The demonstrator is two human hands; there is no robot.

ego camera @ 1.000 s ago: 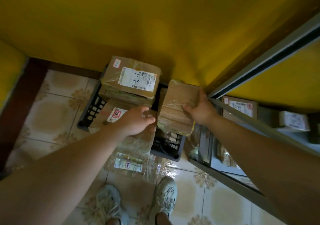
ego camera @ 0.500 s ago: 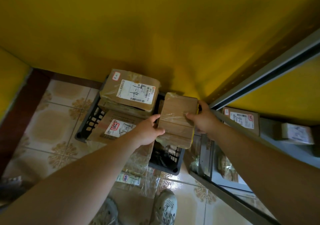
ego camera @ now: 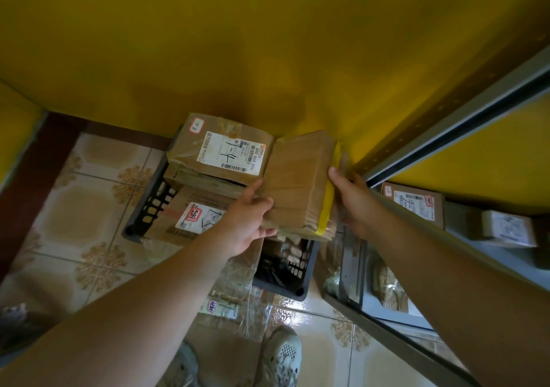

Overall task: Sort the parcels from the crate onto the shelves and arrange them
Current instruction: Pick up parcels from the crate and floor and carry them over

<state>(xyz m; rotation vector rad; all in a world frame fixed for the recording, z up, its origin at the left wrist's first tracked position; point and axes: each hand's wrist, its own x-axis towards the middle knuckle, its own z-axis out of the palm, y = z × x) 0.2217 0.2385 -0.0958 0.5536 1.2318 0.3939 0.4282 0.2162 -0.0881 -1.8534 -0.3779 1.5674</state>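
Observation:
A brown taped parcel (ego camera: pixel 297 178) with a yellow tape edge is held up over the black crate (ego camera: pixel 148 205). My left hand (ego camera: pixel 248 217) grips its left edge, thumb on top and fingers underneath. My right hand (ego camera: pixel 352 199) holds its right edge. In the crate lies a stack topped by a labelled cardboard parcel (ego camera: pixel 220 148), with another labelled parcel (ego camera: pixel 190 217) lower down. The grey metal shelf unit (ego camera: pixel 464 110) stands to the right.
The shelf bears a labelled box (ego camera: pixel 415 202) and a small wrapped parcel (ego camera: pixel 506 229); a lower level holds a bagged item (ego camera: pixel 387 285). A clear-wrapped parcel (ego camera: pixel 235 306) lies on the tiled floor by my shoes (ego camera: pixel 282 357). A yellow wall stands behind the crate.
The brown parcel has risen out of the crate between both hands. My left hand has moved from the crate's contents onto its left edge. The view has tilted upward.

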